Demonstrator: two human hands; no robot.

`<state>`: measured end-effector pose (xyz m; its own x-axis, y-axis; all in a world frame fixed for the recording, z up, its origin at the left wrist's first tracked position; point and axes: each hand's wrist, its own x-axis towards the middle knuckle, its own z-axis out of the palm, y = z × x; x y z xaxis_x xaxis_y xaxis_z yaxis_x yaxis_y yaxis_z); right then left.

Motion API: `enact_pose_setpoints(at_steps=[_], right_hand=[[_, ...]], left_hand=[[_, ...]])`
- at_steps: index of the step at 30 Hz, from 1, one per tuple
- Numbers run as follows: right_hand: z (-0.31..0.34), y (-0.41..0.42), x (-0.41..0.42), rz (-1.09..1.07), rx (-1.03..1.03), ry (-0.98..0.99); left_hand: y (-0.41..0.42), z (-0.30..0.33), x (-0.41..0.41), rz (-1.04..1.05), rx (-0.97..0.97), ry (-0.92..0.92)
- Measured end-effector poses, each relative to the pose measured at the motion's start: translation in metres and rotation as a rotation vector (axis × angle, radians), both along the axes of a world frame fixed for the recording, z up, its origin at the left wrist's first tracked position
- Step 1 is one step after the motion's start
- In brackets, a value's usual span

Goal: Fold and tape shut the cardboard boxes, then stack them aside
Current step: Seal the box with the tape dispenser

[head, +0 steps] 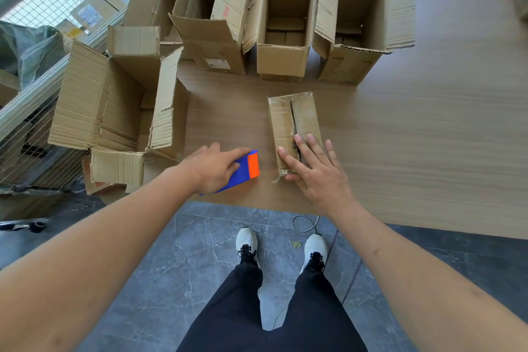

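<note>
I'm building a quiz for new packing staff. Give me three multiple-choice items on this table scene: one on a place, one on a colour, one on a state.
1. Where does the small box lie?
A. on the floor
B. on the table, under the right hand
C. inside a big box

2. What colours is the tape dispenser?
A. blue and orange
B. green and white
C. all black

3. How are the small box's top flaps?
A. torn off
B. standing straight up
C. folded down, with a gap between them

Answers:
1 B: the right hand rests flat on its near end, on the table.
2 A: a blue body with an orange end, under the left hand.
3 C: a dark slit runs between the flaps.
</note>
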<state>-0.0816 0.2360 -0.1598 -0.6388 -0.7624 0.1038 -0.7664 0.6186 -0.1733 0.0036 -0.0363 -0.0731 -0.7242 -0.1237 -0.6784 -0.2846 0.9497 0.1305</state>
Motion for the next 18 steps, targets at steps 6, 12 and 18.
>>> enact_pose_setpoints(at_steps=[6,12,18], right_hand=[[0.015,-0.013,0.014,-0.077,-0.001,-0.096],[0.011,-0.050,0.030,-0.293,-0.047,-0.029],[-0.011,-0.049,0.032,-0.262,0.000,0.179]], left_hand=[[0.014,-0.007,0.000,0.106,-0.015,0.241],[0.029,-0.029,0.009,0.215,0.015,0.319],[0.028,-0.036,0.012,0.214,0.029,0.372]])
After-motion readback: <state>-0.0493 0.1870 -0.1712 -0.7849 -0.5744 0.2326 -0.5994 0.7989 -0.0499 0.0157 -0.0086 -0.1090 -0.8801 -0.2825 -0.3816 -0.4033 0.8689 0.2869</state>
